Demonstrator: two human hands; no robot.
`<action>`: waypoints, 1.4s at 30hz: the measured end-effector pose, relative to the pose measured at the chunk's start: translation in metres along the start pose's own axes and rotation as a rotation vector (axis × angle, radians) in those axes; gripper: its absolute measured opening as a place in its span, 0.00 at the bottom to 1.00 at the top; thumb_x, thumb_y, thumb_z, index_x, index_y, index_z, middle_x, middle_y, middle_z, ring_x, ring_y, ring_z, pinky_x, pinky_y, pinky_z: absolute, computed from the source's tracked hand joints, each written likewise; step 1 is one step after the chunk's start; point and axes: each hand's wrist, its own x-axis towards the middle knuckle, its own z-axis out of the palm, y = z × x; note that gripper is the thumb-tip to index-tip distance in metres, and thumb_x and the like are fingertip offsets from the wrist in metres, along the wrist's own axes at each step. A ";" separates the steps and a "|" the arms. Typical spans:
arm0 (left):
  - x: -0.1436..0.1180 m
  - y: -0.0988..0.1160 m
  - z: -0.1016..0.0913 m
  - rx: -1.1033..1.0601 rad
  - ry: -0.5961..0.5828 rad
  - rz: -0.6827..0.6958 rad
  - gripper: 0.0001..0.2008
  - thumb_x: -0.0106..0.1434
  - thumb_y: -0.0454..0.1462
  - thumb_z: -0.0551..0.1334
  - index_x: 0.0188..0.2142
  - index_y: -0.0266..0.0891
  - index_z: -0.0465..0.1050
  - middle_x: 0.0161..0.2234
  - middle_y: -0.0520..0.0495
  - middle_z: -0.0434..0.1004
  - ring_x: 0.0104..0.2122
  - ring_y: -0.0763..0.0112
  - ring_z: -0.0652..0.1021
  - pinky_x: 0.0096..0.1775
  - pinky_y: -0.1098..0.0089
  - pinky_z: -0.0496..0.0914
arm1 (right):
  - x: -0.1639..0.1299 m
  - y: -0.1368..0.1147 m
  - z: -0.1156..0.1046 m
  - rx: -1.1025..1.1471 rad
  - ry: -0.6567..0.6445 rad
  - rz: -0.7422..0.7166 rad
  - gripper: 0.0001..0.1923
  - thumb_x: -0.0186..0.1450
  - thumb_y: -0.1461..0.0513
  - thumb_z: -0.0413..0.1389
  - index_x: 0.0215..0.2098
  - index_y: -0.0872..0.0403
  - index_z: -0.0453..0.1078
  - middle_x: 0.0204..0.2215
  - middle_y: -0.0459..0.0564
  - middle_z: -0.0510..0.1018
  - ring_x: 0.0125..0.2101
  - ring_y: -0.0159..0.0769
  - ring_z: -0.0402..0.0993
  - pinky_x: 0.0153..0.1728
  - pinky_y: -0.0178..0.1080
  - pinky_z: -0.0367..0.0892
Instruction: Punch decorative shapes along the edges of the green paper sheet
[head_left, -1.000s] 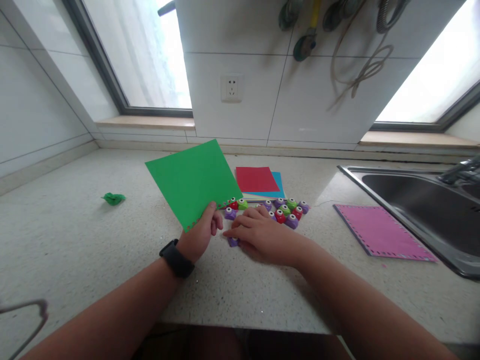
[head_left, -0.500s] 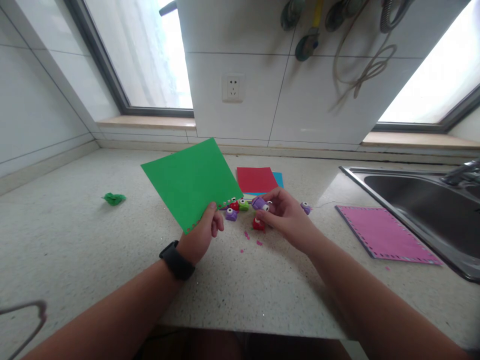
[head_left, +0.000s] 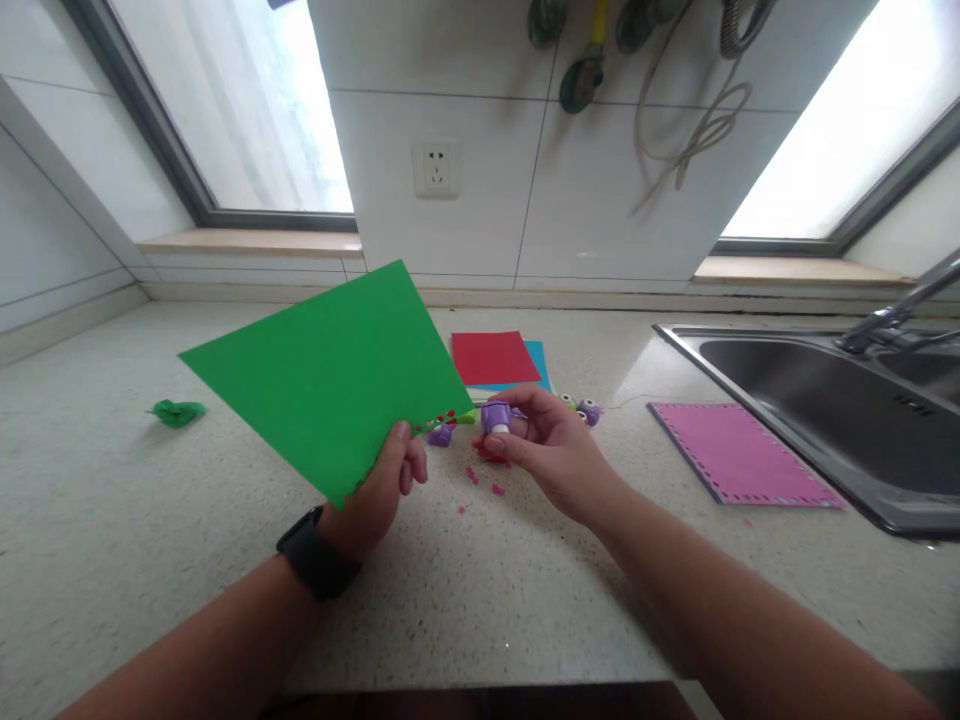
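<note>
My left hand [head_left: 384,482], with a black watch on the wrist, pinches the lower edge of a sheet of green paper [head_left: 322,375] and holds it tilted above the counter. Small cut-outs run along the sheet's near right edge. Between the thumb and fingers of my right hand [head_left: 559,445] is a purple craft punch [head_left: 495,416], close to the paper's right corner. Whether the paper sits in its slot I cannot tell. Another purple punch [head_left: 440,436] and a green one [head_left: 466,417] lie behind the paper's edge. A red one [head_left: 493,457] is partly hidden under my right hand.
Red paper [head_left: 495,357] lies over blue paper [head_left: 537,355] at the back. Several punches with eyes [head_left: 589,411] stand beyond my right hand. Pink paper [head_left: 742,455] with a cut border lies by the sink [head_left: 679,350]. Pink scraps [head_left: 472,475] and a crumpled green piece [head_left: 177,412] are on the counter.
The view has shifted to the right. The green sheet has tilted and come nearer, and my right hand has turned the purple punch and brought it closer to the sheet's corner.
</note>
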 end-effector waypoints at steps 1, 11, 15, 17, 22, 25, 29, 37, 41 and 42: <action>0.000 -0.001 0.000 0.005 0.003 -0.003 0.32 0.75 0.52 0.47 0.17 0.42 0.66 0.15 0.52 0.62 0.19 0.71 0.65 0.29 0.65 0.61 | -0.001 0.000 0.001 -0.001 -0.005 0.001 0.22 0.55 0.61 0.73 0.42 0.50 0.69 0.34 0.43 0.80 0.32 0.32 0.82 0.37 0.37 0.78; -0.002 -0.001 0.000 0.029 -0.009 -0.001 0.32 0.75 0.50 0.47 0.16 0.43 0.66 0.15 0.52 0.61 0.19 0.71 0.65 0.31 0.64 0.61 | -0.002 0.003 0.003 -0.014 -0.008 0.053 0.23 0.56 0.59 0.73 0.41 0.49 0.66 0.33 0.43 0.81 0.31 0.35 0.82 0.36 0.40 0.79; -0.001 -0.001 0.000 0.026 -0.022 -0.003 0.31 0.75 0.50 0.47 0.17 0.43 0.66 0.15 0.52 0.61 0.19 0.70 0.65 0.31 0.64 0.61 | -0.002 0.004 0.003 0.002 -0.023 0.048 0.22 0.57 0.58 0.72 0.41 0.49 0.65 0.31 0.43 0.81 0.31 0.35 0.82 0.32 0.38 0.77; -0.001 -0.001 -0.001 0.025 -0.025 0.000 0.31 0.75 0.50 0.47 0.17 0.43 0.67 0.16 0.52 0.62 0.20 0.71 0.66 0.32 0.64 0.61 | -0.001 0.004 0.003 -0.001 -0.025 0.049 0.22 0.57 0.58 0.72 0.41 0.49 0.65 0.31 0.43 0.81 0.31 0.35 0.82 0.32 0.38 0.77; -0.002 -0.002 -0.001 0.025 -0.016 0.002 0.31 0.75 0.50 0.47 0.17 0.43 0.66 0.16 0.53 0.61 0.19 0.71 0.66 0.31 0.64 0.61 | -0.001 0.004 0.003 -0.008 -0.006 0.059 0.23 0.56 0.59 0.73 0.41 0.50 0.65 0.31 0.42 0.81 0.30 0.33 0.82 0.35 0.39 0.78; -0.002 0.000 0.000 0.026 -0.013 0.002 0.31 0.74 0.49 0.47 0.17 0.43 0.66 0.15 0.53 0.61 0.19 0.71 0.65 0.31 0.64 0.61 | -0.001 0.004 0.003 -0.007 -0.016 0.060 0.23 0.56 0.59 0.73 0.41 0.50 0.65 0.30 0.42 0.81 0.29 0.33 0.81 0.32 0.37 0.76; -0.002 0.004 0.000 0.048 -0.012 0.007 0.31 0.74 0.49 0.47 0.16 0.43 0.66 0.15 0.53 0.61 0.19 0.71 0.66 0.31 0.64 0.62 | -0.001 0.004 0.004 -0.010 -0.017 0.063 0.23 0.56 0.59 0.73 0.41 0.51 0.65 0.30 0.43 0.82 0.29 0.33 0.82 0.32 0.37 0.77; -0.003 -0.001 -0.002 0.086 -0.062 0.009 0.31 0.74 0.51 0.47 0.17 0.42 0.67 0.17 0.52 0.64 0.20 0.71 0.67 0.33 0.64 0.62 | 0.001 0.006 0.003 0.020 -0.071 0.052 0.22 0.57 0.59 0.72 0.43 0.52 0.68 0.28 0.45 0.82 0.28 0.32 0.81 0.33 0.36 0.77; -0.003 0.003 -0.002 0.113 -0.057 0.006 0.32 0.74 0.50 0.47 0.16 0.43 0.66 0.16 0.52 0.64 0.21 0.70 0.67 0.34 0.64 0.63 | 0.002 0.006 0.003 0.038 -0.056 0.041 0.22 0.55 0.60 0.73 0.43 0.52 0.70 0.29 0.43 0.81 0.28 0.30 0.80 0.32 0.33 0.76; -0.003 0.004 -0.002 0.123 -0.056 0.005 0.32 0.74 0.50 0.47 0.16 0.43 0.66 0.16 0.52 0.63 0.21 0.70 0.67 0.35 0.63 0.63 | 0.003 0.006 0.003 0.043 -0.051 0.038 0.21 0.55 0.60 0.73 0.42 0.52 0.71 0.30 0.43 0.81 0.29 0.29 0.80 0.33 0.33 0.76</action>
